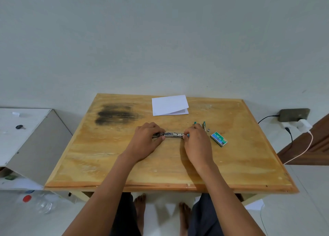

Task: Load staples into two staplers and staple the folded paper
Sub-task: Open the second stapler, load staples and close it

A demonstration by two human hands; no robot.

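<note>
A small metal stapler [171, 134] lies spread flat in the middle of the wooden table [160, 166]. My left hand [146, 139] grips its left end. My right hand [196, 143] pinches its right end, where a bit of teal plastic shows. Just behind my right hand a second, teal stapler [203, 125] stands with its arms open, partly hidden by my fingers. A green box of staples [219, 139] lies to the right of my right hand, with a small strip of staples [208, 129] between it and the teal stapler. The folded white paper [170, 105] rests near the table's far edge.
A dark burn mark [114, 113] stains the table's far left. A white cabinet [21, 138] stands left of the table. A power strip with a charger and cables [295, 119] lies on the floor at the right. A plastic bottle [38, 202] lies on the floor at lower left.
</note>
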